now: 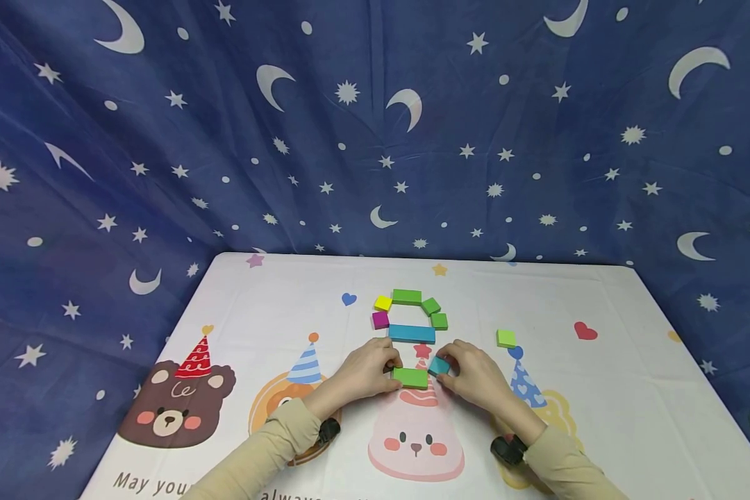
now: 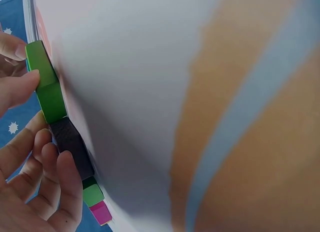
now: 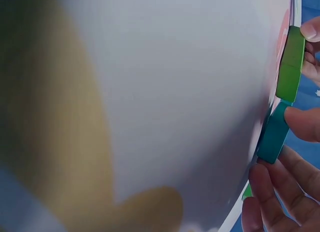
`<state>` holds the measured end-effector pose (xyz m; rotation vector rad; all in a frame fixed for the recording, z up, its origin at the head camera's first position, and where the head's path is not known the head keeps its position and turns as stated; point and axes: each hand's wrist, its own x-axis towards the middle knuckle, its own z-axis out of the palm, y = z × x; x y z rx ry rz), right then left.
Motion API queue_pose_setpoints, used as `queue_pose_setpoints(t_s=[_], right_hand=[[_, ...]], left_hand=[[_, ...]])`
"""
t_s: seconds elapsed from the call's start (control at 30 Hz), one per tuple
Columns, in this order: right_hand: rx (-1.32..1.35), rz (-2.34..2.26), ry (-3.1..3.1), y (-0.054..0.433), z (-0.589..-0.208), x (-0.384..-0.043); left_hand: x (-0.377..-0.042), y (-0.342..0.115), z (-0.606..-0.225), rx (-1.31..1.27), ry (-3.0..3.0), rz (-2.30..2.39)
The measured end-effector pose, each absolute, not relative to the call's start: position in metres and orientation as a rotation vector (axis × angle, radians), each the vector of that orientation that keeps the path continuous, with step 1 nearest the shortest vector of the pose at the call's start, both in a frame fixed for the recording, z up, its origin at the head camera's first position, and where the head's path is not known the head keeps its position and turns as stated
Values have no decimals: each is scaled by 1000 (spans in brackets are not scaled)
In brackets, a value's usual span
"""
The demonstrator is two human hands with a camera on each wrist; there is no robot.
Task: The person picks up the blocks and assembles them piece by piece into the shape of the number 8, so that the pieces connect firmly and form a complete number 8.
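My left hand (image 1: 367,368) grips a dark block (image 2: 72,147) at the left end of a long green block (image 1: 410,378); that dark block is mostly hidden under the hand in the head view. The left thumb (image 2: 25,87) touches the green block's side. At the green block's right end, my right hand (image 1: 478,371) pinches a teal block (image 1: 439,366) between thumb and fingers. The teal block is tilted at an angle to the green one, their corners close together.
Beyond the hands lies a ring of blocks: a long blue block (image 1: 412,334), magenta (image 1: 380,320), yellow (image 1: 383,303), long green (image 1: 407,297) and two small green blocks (image 1: 431,306). A lime block (image 1: 506,338) sits to the right. A starry blue curtain (image 1: 375,139) hangs behind the printed tablecloth (image 1: 631,389).
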<state>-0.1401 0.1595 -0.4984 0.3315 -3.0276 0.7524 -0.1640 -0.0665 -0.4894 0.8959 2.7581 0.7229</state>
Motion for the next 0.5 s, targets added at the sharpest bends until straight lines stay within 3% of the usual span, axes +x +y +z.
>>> queue_pose_setpoints(t_s=[0.5], right_hand=[[348, 733, -3043, 157, -498, -141]], left_hand=[[-164, -67, -489, 906, 2757, 723]])
